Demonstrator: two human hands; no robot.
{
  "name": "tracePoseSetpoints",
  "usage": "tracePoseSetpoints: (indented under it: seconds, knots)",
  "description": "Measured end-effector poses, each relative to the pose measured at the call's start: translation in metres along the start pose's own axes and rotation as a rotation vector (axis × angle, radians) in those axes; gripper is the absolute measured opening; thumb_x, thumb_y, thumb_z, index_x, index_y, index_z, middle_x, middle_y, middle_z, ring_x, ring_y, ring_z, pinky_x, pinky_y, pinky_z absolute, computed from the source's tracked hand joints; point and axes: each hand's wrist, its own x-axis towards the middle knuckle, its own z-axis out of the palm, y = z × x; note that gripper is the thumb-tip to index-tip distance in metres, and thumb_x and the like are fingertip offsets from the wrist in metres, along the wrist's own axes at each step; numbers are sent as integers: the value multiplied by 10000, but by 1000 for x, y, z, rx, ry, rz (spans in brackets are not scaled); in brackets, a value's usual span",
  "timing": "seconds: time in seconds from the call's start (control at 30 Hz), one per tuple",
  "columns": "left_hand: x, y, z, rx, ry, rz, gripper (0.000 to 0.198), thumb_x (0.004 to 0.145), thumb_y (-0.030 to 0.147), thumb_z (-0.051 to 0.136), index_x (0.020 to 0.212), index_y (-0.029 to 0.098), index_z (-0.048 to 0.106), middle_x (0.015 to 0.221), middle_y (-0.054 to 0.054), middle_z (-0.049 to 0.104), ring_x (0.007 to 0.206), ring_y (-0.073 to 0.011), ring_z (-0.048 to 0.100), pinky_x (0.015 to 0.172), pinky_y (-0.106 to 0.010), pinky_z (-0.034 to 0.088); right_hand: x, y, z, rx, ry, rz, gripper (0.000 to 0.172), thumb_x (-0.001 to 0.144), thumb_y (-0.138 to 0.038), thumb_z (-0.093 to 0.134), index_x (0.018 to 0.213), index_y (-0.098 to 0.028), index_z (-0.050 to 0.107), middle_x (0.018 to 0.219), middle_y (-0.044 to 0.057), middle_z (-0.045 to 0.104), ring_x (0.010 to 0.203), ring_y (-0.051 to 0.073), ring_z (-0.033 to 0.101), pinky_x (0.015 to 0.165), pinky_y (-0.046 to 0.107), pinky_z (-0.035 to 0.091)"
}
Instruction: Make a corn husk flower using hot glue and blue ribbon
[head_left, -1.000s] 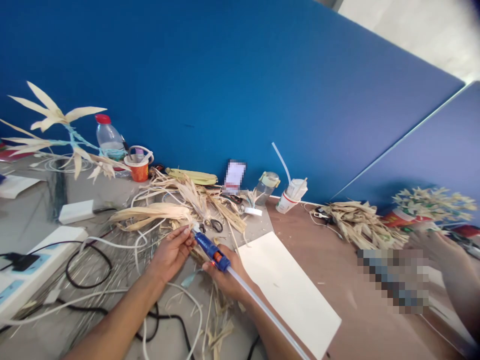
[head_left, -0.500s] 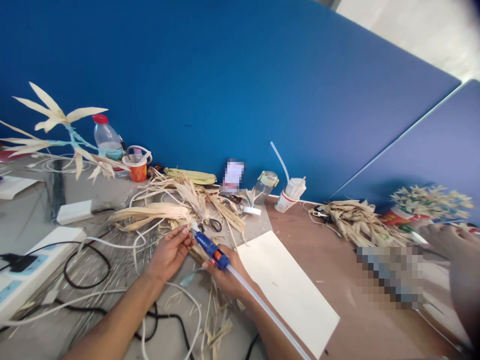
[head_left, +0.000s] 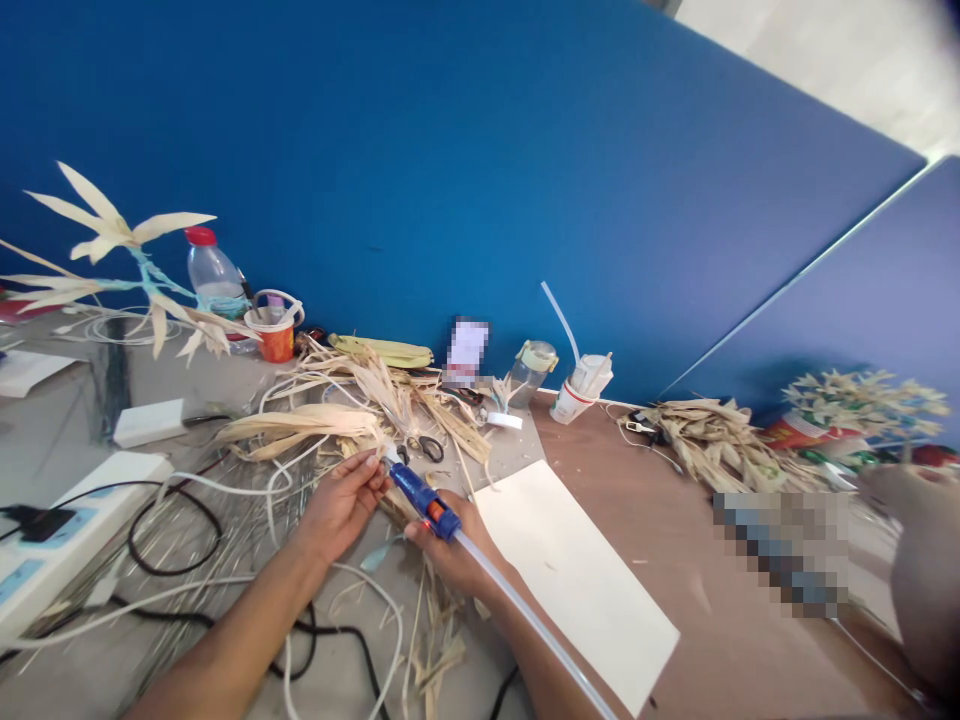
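My right hand [head_left: 448,545] is wrapped round a blue hot glue gun [head_left: 421,500], its small light glowing red. A long translucent glue stick [head_left: 525,610] runs out of its back end, over my right forearm. My left hand [head_left: 349,500] is closed in a pinch right at the pale nozzle, and what lies between its fingertips is too small to make out. Just beyond the nozzle rests a bundle of dried corn husk [head_left: 307,428]. Black-handled scissors [head_left: 429,449] lie behind the gun, among more husk strips [head_left: 382,385].
A white power strip [head_left: 97,510], looping cables and thin wires [head_left: 202,560] cover the left side. White paper [head_left: 577,580] lies on the right. Along the blue partition stand a bottle [head_left: 214,270], a cup [head_left: 276,335], a phone [head_left: 466,348] and a paper cup [head_left: 574,400]. Another person's hand [head_left: 907,500] is far right.
My hands and the glue gun have stayed practically still. At the far right, the other person's hand has shifted slightly to the right and down.
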Motion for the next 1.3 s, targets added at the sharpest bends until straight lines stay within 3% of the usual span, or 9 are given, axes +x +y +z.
tracePoseSetpoints:
  seconds: [0.9,1.07,1.2,1.3]
  knots:
    - [1,-2,-2,-2,3,-1,119,659,36,731,751,104,699,569,2,605,480,-68,522,554,-221,547,1,2,-6,-45,21,2,275,739,-411,634,666,-202,471,610,-19,472,563,134,443,522,254,338]
    - [3,-1,-5,-37,-13,-2,115,663,49,731,740,124,690,594,-2,611,479,-69,503,563,-248,544,4,12,-18,186,66,151,282,746,-465,616,753,-186,574,635,-8,526,594,138,466,548,256,382]
    - [3,0,-4,-53,-23,-13,125,649,44,734,727,128,685,582,3,601,487,-69,505,572,-246,533,13,22,-38,595,234,331,473,735,-624,559,864,-173,619,714,29,602,586,137,512,525,244,396]
    - [2,0,-4,-44,-23,-17,152,624,30,742,726,126,685,593,0,607,498,-70,512,586,-249,527,17,30,-62,835,213,484,589,769,-708,430,805,-160,642,732,71,642,551,133,541,513,239,408]
